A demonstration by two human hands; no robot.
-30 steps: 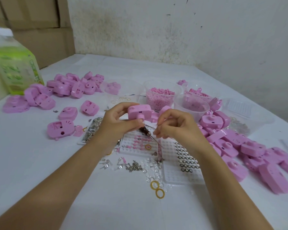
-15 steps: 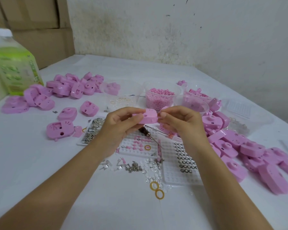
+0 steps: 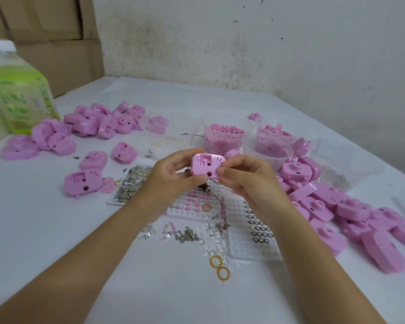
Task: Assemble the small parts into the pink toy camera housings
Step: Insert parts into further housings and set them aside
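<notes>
Since half a second ago the pink plastic toy camera housing point(image 3: 207, 166) has turned from edge-on to upright, so its inner face, with moulded ribs and a round hole, now looks at the camera; it is held above the white-covered counter point(image 3: 56, 230), over a thin metal-tipped pick tool point(image 3: 212, 194) lying below the hands; the left hand point(image 3: 171, 183) grips its left edge, thumb below and fingers curled over the top; the right hand point(image 3: 250, 181) pinches its right edge between thumb and fingertips; a heap of loose pink housings point(image 3: 332, 204) lies just right of the hands, a second pink heap point(image 3: 98, 122) far left; a clear round tub of pink pellets point(image 3: 222, 139) stands behind the held housing; a white gridded plastic tray point(image 3: 248, 244) lies under the right wrist, two yellow rubber rings point(image 3: 220, 267) near its front edge.
</notes>
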